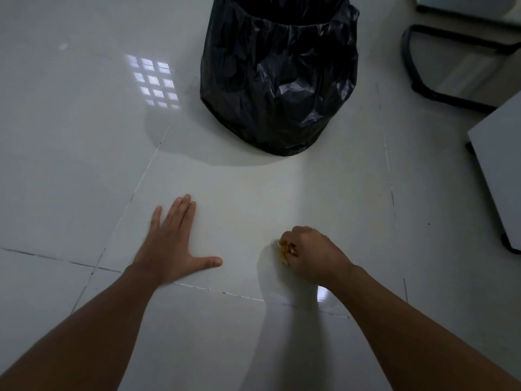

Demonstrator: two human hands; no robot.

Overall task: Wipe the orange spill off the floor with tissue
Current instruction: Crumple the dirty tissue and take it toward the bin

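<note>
My right hand [313, 253] is closed around a crumpled tissue [284, 251] stained orange, held low against the white tiled floor [242, 210]. Only a small orange and white part of the tissue shows at the fingers. My left hand [172, 241] lies flat on the floor to the left, palm down, fingers spread, holding nothing. A faint yellowish smear is just visible on the tile between and beyond the hands; I see no clear orange puddle.
A bin lined with a black plastic bag [279, 77] stands straight ahead beyond the hands. At the right are black chair legs [417, 74] and the corner of a grey piece of furniture [499, 170]. A window reflection glints on the floor at the upper left.
</note>
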